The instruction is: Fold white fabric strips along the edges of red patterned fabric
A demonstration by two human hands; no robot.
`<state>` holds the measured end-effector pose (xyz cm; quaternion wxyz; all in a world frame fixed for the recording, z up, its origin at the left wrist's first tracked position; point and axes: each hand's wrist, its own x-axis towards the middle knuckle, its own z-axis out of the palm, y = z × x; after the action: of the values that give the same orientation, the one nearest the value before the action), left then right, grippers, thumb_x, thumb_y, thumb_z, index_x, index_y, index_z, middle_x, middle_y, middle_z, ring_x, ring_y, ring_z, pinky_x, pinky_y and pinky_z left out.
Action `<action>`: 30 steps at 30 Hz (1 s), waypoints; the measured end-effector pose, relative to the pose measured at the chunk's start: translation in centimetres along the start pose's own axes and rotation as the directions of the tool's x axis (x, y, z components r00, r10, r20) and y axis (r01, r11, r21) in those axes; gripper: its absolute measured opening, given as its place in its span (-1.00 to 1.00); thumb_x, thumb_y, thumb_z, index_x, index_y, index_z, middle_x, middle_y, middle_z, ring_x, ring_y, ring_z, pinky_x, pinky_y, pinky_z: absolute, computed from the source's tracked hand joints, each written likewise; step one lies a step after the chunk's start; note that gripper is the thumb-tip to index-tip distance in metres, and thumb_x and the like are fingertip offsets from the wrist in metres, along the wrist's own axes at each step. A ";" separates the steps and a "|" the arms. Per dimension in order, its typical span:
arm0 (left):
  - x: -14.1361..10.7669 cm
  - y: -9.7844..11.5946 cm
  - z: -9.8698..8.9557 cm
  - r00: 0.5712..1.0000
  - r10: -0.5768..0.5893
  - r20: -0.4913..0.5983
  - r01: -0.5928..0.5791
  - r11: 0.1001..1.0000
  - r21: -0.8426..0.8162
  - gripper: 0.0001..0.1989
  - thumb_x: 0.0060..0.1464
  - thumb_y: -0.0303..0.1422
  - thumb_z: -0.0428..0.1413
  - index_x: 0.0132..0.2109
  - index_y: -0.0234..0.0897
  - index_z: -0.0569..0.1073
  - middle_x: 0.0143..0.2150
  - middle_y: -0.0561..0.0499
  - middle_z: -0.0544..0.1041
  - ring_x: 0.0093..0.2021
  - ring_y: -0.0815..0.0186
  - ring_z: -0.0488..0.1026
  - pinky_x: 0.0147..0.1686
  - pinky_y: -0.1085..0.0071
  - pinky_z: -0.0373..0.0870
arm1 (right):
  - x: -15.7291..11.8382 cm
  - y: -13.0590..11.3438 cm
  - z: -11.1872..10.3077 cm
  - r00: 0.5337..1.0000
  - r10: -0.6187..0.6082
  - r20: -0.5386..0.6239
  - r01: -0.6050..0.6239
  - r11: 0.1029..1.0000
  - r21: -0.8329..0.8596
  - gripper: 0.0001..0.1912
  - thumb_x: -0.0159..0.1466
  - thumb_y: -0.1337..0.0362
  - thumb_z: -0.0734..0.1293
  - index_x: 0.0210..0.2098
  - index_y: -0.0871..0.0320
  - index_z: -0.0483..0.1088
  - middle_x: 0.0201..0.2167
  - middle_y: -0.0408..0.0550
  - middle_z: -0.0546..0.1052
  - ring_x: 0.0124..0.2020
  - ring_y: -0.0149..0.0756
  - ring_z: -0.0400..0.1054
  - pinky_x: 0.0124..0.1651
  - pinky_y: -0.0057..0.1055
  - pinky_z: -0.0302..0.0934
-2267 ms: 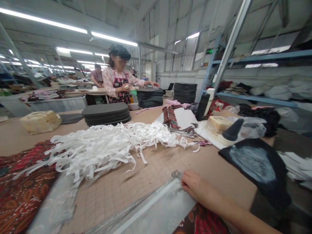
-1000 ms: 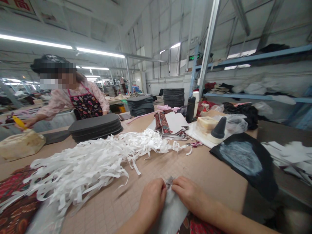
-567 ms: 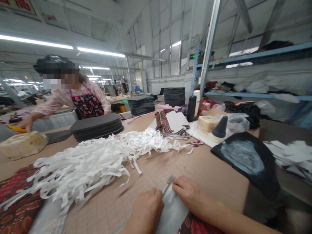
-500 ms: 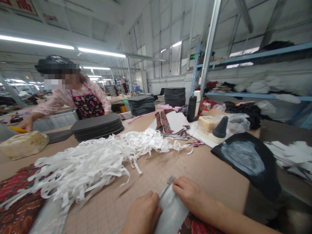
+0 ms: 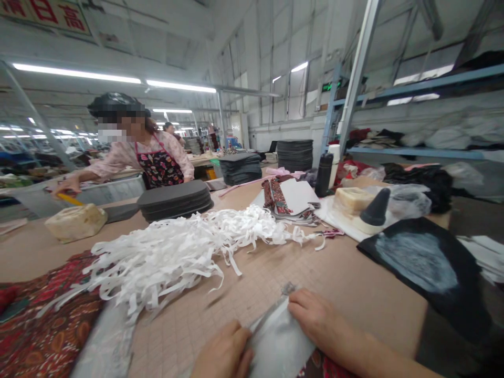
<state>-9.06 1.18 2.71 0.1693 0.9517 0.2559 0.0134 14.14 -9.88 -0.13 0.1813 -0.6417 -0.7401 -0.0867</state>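
Observation:
At the bottom of the view, a strip of pale grey fabric (image 5: 280, 344) lies on the table, over a red patterned cloth (image 5: 315, 368). My right hand (image 5: 317, 320) presses on the fabric's right edge, fingers together. My left hand (image 5: 224, 350) lies to its left, with its fingertips at the lower end of a thin metal blade (image 5: 271, 313). The blade runs up along the fabric, and its upper end sits just beyond my right fingers. The left hand's grip is partly hidden.
A tangled pile of white strips (image 5: 185, 252) spreads across the tan gridded table (image 5: 252, 294). Stacks of black foam soles (image 5: 175, 199), a cream block (image 5: 75, 222), a black cone (image 5: 376, 211) and chalked black cloth (image 5: 423, 273) stand around. A co-worker (image 5: 157, 163) leans over the far side.
The view has swung slightly left, shifting the scene right. My left hand has come into view beside my right since the oldest frame. The co-worker has moved leftward, holding a yellow tool.

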 end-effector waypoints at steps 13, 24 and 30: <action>3.3 2.5 3.5 0.941 0.331 -0.074 -0.266 0.854 0.447 -0.63 0.13 -0.56 0.02 0.10 -0.40 0.28 -0.08 -0.14 0.44 -0.16 0.15 0.36 -0.25 0.29 0.37 | 0.4 0.3 0.1 0.996 0.091 -0.008 -0.089 0.990 0.110 -0.68 0.25 0.50 0.16 -0.05 0.15 0.35 -0.18 -0.01 0.41 -0.19 -0.27 0.28 -0.12 -0.39 0.22; 3.0 2.2 2.8 0.940 0.318 -0.123 -0.242 0.876 0.417 -0.70 0.13 -0.58 0.00 0.02 -0.32 0.34 -0.15 -0.05 0.44 -0.20 0.21 0.35 -0.25 0.36 0.35 | 0.5 -1.1 -1.5 0.995 -0.075 0.071 0.077 0.997 -0.030 -0.71 0.24 0.45 0.25 -0.03 0.22 0.33 -0.15 0.04 0.45 -0.18 -0.19 0.28 -0.11 -0.26 0.25; 1.2 1.2 2.6 0.951 0.292 -0.098 -0.214 0.855 0.473 -0.65 0.07 -0.62 0.04 0.02 -0.31 0.35 -0.12 -0.04 0.47 -0.18 0.22 0.38 -0.19 0.38 0.37 | 0.5 -1.1 -1.7 0.989 -0.125 0.074 0.130 0.989 -0.073 -0.75 0.21 0.44 0.26 -0.09 0.28 0.34 -0.20 0.07 0.46 -0.20 -0.17 0.28 -0.14 -0.26 0.25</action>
<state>-7.17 -0.06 0.64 -0.0846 0.9854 0.1374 0.0546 13.23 -10.25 1.76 0.1245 -0.6022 -0.7816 -0.1045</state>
